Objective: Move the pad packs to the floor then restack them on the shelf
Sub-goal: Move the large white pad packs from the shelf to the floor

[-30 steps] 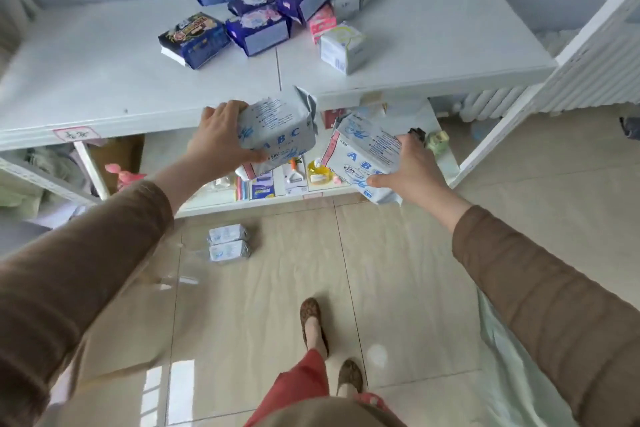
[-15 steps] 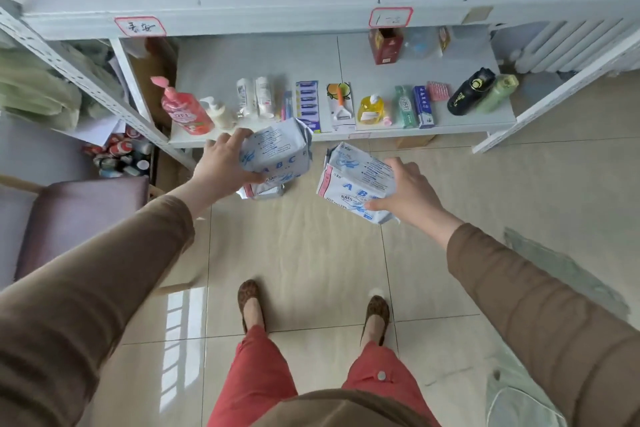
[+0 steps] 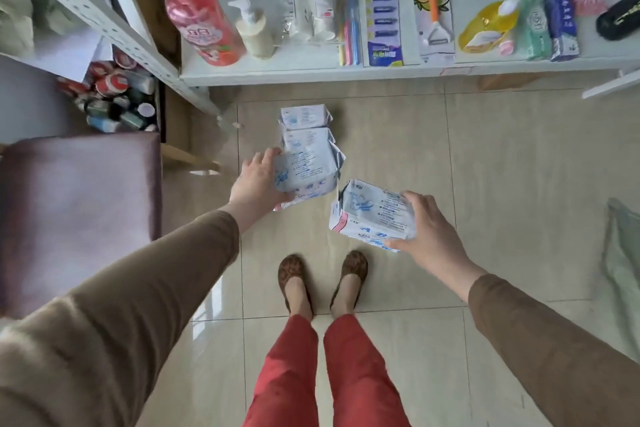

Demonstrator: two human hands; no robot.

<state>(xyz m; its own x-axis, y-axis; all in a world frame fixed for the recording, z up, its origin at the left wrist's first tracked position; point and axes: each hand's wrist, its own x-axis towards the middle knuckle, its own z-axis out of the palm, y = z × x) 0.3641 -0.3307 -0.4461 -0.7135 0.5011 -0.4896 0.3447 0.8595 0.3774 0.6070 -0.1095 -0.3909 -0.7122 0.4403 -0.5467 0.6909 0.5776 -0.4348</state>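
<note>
Right hand [image 3: 427, 236] gripped one pad pack [image 3: 372, 215] above the floor [image 3: 502, 166]; left hand [image 3: 258, 184] gripped another [image 3: 306, 172]. Beyond, two packs [image 3: 304, 126] lay on tile. Packs judged light, soft, crinkly, slippery; best held across the sides.

Pale-blue pad packs [image 3: 306, 170], red trousers [image 3: 287, 374], leopard-print shoes [image 3: 291, 274]

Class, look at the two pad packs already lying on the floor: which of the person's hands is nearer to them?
Left. The left hand, gripping a pack, is just beside the floor packs; the right hand, gripping another, is farther off.
</note>
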